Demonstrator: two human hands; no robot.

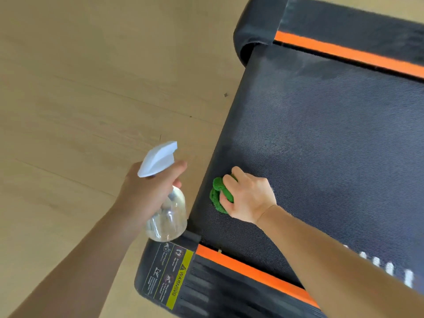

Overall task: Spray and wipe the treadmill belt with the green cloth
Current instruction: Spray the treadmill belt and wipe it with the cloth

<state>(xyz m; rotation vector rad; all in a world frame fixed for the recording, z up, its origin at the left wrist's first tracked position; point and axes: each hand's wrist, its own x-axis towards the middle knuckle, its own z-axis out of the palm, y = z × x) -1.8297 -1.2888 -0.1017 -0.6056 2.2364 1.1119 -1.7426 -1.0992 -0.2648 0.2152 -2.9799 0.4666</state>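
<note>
The dark textured treadmill belt (321,134) runs diagonally across the right half of the view. My right hand (249,197) grips a bunched green cloth (218,191) and holds it down on the belt close to its left end edge. My left hand (146,191) holds a clear spray bottle (167,216) with a white trigger head (158,158), just left of the belt over the floor. The nozzle points up and to the right, toward the belt. A paler smeared patch lies on the belt above the cloth.
Orange-striped black side rails (252,269) flank the belt, the near one carrying a yellow warning label (180,278). A rounded black end cap (254,31) sits at the top. Light wooden floor (80,88) fills the left side.
</note>
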